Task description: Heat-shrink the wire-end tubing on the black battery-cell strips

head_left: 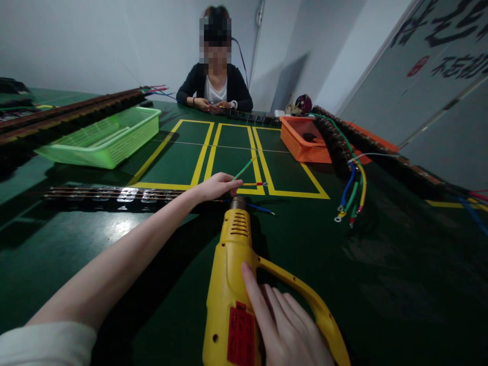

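A yellow heat gun (224,269) is gripped in my right hand (284,325), its index finger stretched along the body. The metal nozzle (238,203) points away from me, just below my left hand (218,187). That hand pinches a yellow wire (248,184) with a red sleeve and a metal terminal at its right end. A green-and-yellow wire (243,169) slants up beside the fingers, and a blue wire (261,208) runs out to the right under them. Left of the hand lies a long dark strip (114,197) with metal plates and wires along it.
Across the green table (381,274) sits a person (215,86) with both hands on small parts. A green basket (110,140) stands at left beneath long dark strips (72,114). An orange basket (301,140) is at right, near another strip (333,132) with hanging terminal-ended wires (353,195).
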{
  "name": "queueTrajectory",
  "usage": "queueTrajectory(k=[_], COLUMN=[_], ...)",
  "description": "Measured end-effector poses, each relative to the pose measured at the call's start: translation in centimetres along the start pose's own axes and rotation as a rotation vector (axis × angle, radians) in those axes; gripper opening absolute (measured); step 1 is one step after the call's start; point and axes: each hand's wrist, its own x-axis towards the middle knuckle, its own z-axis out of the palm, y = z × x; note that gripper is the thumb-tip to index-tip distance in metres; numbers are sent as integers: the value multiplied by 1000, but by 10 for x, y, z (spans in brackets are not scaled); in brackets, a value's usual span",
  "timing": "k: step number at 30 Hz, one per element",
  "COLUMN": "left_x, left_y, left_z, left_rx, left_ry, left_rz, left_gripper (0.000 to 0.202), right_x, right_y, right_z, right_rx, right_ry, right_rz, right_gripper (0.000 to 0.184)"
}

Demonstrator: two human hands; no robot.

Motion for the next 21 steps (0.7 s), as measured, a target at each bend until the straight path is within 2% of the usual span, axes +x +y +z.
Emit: queueTrajectory(k=[9,17,21], left_x=[-3,-3,-2], left_y=[1,0,-1], left_z=[0,-1,-2], left_rx=[6,-1,-6], left_ry=[-22,-58,-67], left_rz=[1,-22,-10], left_gripper=[43,45,46], right_x=[2,-17,-22], right_y=[1,26,36], right_z=[-4,-12,-14], right_rx=[54,86,85], right_ry=[15,1,17], right_rz=[29,82,103], right_gripper=[90,80,100])
